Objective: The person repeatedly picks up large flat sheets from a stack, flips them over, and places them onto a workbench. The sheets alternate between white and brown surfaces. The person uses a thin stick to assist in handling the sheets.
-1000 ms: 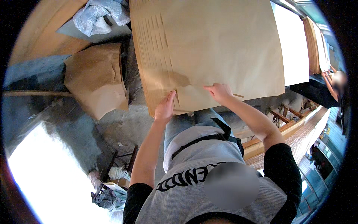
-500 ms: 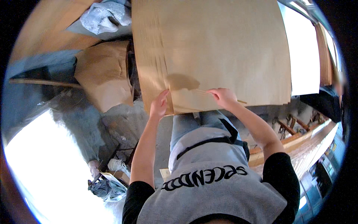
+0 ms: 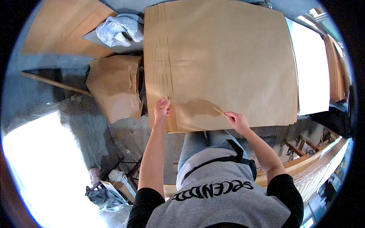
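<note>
A broad stack of brown paper sheets (image 3: 235,57) lies in front of me, its left edges fanned out in narrow steps. Over those stepped edges, near the front left corner, is my left hand (image 3: 162,111). Its fingers are curled in with the tips close together; whatever they pinch is too small to make out. My right hand (image 3: 238,122) is above the stack's front edge, closed round a thin wooden stick (image 3: 219,111). The stick points to the far left, over the shadow on the top sheet.
Left of the stack is a folded brown paper piece (image 3: 114,85), with a whitish cloth (image 3: 119,30) beyond it. White sheets (image 3: 310,68) lie on the right. A wooden bar (image 3: 57,83) sticks out at left. Below left are a cord bundle (image 3: 119,176) and a dark plastic bag (image 3: 104,197).
My right hand has drawn back toward the stack's front edge, and the stick now tilts more away from me. The left hand's fingers, straighter before, have curled. The whole view has shifted.
</note>
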A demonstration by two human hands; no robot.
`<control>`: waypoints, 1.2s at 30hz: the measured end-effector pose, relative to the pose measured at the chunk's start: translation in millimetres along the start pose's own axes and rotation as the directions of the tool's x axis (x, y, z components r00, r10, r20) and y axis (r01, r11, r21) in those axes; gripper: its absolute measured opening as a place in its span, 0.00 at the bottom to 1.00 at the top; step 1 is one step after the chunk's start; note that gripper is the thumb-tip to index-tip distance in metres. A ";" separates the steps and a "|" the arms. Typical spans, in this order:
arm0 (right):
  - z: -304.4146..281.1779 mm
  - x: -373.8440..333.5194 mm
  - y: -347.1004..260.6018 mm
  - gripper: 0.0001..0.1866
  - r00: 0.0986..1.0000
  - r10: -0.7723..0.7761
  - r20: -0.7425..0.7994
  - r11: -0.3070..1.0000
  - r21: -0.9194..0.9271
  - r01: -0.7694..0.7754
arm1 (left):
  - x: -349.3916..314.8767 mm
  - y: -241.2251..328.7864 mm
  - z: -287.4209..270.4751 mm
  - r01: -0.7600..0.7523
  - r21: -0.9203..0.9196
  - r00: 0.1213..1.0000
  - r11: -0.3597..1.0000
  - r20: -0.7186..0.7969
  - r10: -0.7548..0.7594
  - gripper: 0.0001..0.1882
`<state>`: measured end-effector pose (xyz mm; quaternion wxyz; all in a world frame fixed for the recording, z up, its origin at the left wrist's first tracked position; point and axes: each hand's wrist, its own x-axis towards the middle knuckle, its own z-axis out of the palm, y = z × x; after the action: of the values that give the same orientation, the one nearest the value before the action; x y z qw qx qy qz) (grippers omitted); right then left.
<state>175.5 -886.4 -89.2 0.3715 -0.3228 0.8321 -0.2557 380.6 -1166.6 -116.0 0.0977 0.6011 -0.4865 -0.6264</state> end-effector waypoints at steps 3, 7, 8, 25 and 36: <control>6.4 -13.9 5.0 0.10 0.997 0.059 -0.046 0.998 0.038 -0.058 | 8.9 -3.2 -16.4 0.021 0.140 0.985 0.990 0.166 -0.045 0.15; 17.1 -41.0 4.7 0.11 0.984 0.166 -0.069 0.977 0.145 -0.155 | 17.3 -6.7 -34.4 -0.011 0.379 0.954 0.925 0.280 -0.104 0.17; 19.9 -47.3 4.4 0.12 0.979 0.190 -0.070 0.969 0.176 -0.175 | 18.1 -7.7 -35.5 0.009 0.228 0.934 0.974 0.345 -0.090 0.18; 43.5 -106.9 21.6 0.14 0.899 0.305 0.315 0.697 0.569 -0.436 | -99.8 -121.6 98.1 0.510 -0.374 0.681 0.775 0.725 -0.098 0.14; -51.4 -100.6 163.1 0.17 0.892 0.373 0.254 -0.189 0.963 -0.195 | -112.7 -83.7 116.4 0.347 -0.542 0.931 0.765 0.299 -0.210 0.08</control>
<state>130.5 -695.9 -121.6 0.4806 0.2712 0.4337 -0.7123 349.7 -987.1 -125.5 0.1290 0.5337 -0.1820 -0.8157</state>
